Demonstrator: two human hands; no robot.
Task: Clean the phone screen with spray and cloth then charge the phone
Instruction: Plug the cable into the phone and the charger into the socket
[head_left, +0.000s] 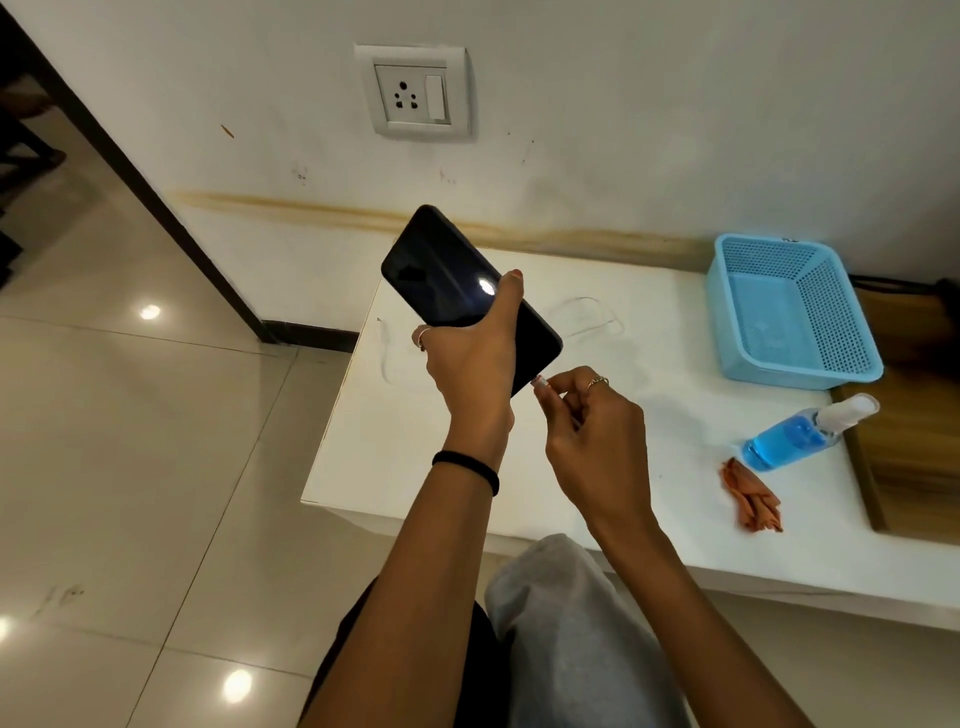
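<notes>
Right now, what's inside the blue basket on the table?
Nothing shows inside the blue basket: its perforated floor and far walls look bare. The near wall hides a strip of floor behind it.

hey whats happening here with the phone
A person holds a dark phone up in the left hand while the right hand pinches a charging plug at the phone's lower end, about to go in or just seated. The white cable trails over the white table. The spray bottle and orange cloth lie set aside near a blue basket. The wall socket has nothing plugged in.
</notes>
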